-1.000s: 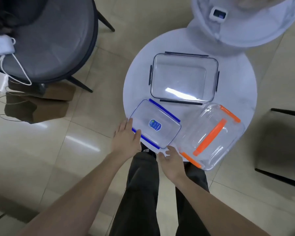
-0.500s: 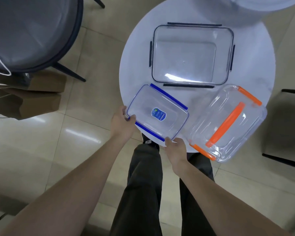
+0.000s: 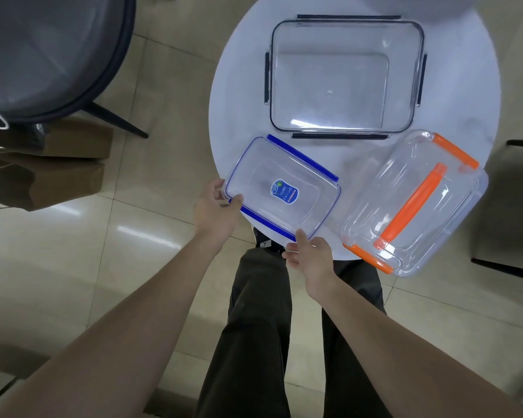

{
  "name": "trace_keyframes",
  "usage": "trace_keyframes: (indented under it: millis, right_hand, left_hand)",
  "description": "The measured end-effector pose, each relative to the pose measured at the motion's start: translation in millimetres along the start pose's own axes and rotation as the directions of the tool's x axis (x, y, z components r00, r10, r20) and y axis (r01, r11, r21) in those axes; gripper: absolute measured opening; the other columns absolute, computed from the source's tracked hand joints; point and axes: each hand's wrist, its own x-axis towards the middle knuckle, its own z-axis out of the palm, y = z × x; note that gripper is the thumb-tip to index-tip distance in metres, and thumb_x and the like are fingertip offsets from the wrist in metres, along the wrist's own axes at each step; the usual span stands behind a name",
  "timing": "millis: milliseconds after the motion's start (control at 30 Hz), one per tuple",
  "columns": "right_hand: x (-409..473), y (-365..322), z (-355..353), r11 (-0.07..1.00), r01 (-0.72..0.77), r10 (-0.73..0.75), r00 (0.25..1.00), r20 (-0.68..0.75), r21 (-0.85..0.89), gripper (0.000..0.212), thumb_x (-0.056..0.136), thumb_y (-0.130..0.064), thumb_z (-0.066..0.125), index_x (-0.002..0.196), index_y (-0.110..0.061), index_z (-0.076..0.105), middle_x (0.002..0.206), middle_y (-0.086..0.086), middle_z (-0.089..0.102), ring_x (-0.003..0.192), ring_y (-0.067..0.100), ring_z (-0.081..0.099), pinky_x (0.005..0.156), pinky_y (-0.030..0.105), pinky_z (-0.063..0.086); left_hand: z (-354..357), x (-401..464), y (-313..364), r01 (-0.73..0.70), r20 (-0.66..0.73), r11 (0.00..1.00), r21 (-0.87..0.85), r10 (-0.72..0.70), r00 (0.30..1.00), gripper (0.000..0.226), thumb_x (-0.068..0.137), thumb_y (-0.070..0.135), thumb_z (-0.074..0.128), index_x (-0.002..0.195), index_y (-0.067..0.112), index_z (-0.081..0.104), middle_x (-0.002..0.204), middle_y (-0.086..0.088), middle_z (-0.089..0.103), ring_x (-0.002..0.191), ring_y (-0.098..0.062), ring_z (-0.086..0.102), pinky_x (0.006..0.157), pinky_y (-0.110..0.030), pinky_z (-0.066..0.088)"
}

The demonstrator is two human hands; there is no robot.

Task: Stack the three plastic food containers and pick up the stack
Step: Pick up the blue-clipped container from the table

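Left hand [image 3: 215, 212]: on the near-left corner of the blue-trimmed container [image 3: 281, 188], thumb over the rim, fingers curled at the edge; the grip is pinching that corner.
Right hand [image 3: 311, 257]: at the near-right corner of the same container, thumb tip up on the rim, fingers underneath; the grip closes on that corner too.
Blue-trimmed container: smallest of the three, clear with a blue label in the middle, sitting at the near-left edge of the round white surface [image 3: 242, 95], its near side hanging past the rim.
Dark-trimmed container [image 3: 344, 76]: the big one, far side of the surface, flat and square to the view, apart from both hands.
Orange-trimmed container [image 3: 411, 203]: near right, turned at an angle, orange handle across the lid, just beside the blue-trimmed one, overhanging the surface edge.
Surroundings: grey chair [image 3: 52, 55] far left, tiled floor below.
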Motion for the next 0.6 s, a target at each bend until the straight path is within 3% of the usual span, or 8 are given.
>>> trace_keyframes:
  millis: [133,233,600]
  right_hand:
    - [2.3,-0.2,1.8,0.993,-0.077,0.072,0.995,0.066,0.091,0.038,0.095,-0.04,0.064,0.117,-0.011,0.053,0.108,0.01,0.072,0.08,0.02,0.073,0.071,0.033,0.061]
    - [1.8,-0.1,0.9,0.975,-0.128,0.11,0.988,0.108,0.179,0.042,0.094,-0.039,0.065,0.124,-0.012,0.051,0.112,0.011,0.07,0.083,0.026,0.071,0.088,0.04,0.06]
    - [-6.4,6.6,1.4,0.99,-0.049,0.043,0.998,0.045,0.132,0.035,0.096,-0.035,0.064,0.121,-0.014,0.052,0.099,0.005,0.071,0.084,0.02,0.074,0.077,0.033,0.061]
  left_hand:
    - [0.7,0.8,-0.1,0.021,0.002,0.999,-0.042,-0.021,1.0,0.047,0.091,0.028,0.074,0.133,0.022,0.053,0.111,0.006,0.063,0.086,0.0,0.063,0.056,-0.014,0.049]
    - [0.0,1.1,0.8,0.048,0.007,0.995,-0.088,-0.047,0.999,0.042,0.089,0.023,0.076,0.126,0.022,0.056,0.099,0.011,0.065,0.086,-0.002,0.067,0.056,-0.013,0.051]
    - [-6.1,-6.6,1.6,0.101,-0.004,0.982,-0.162,-0.103,0.995,0.038,0.088,0.019,0.077,0.116,0.025,0.053,0.099,0.01,0.065,0.086,-0.006,0.068,0.047,-0.007,0.05]
